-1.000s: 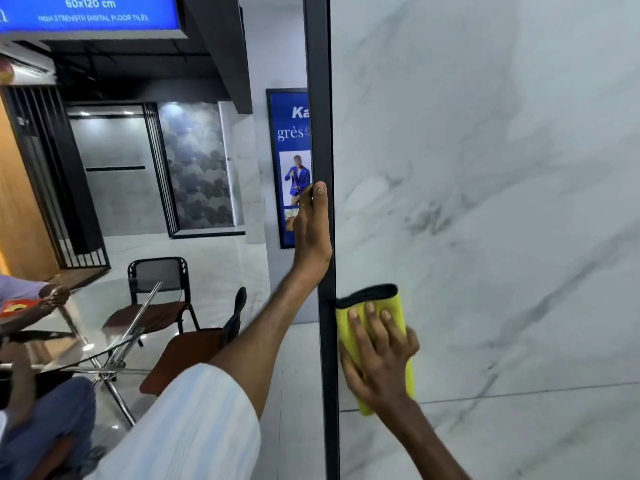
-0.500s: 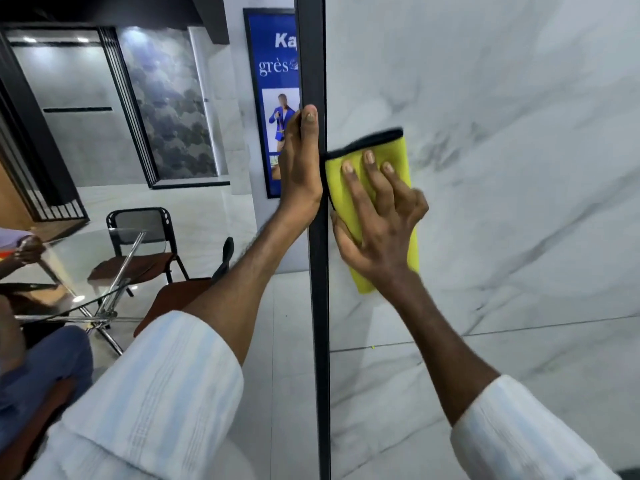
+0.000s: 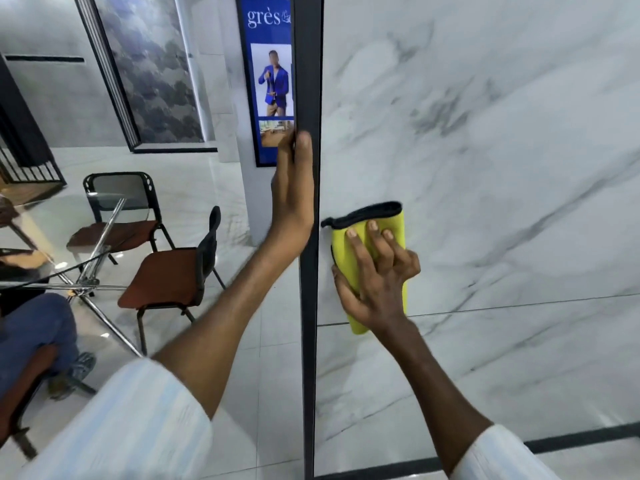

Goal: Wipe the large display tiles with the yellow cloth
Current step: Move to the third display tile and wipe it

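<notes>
A large white marble-look display tile (image 3: pixel 485 150) stands upright in a black frame (image 3: pixel 308 81) and fills the right half of the view. My right hand (image 3: pixel 377 275) presses a folded yellow cloth (image 3: pixel 398 230) with a black hem flat against the tile, close to the frame and just above a horizontal joint line. The fingers are spread over the cloth. My left hand (image 3: pixel 294 192) holds the frame's left edge a little higher up, with the thumb on the front and the fingers behind it.
To the left stand a glass table (image 3: pixel 52 237) on chrome legs and two brown-seated chairs (image 3: pixel 173 271). A seated person's legs (image 3: pixel 31 334) show at the lower left. A blue poster (image 3: pixel 270 81) hangs behind the frame. The panel's bottom rail (image 3: pixel 571 441) is at lower right.
My right hand slid the cloth up beside my left hand, then back down below it. My left hand stayed on the frame. The view tilted downward.
</notes>
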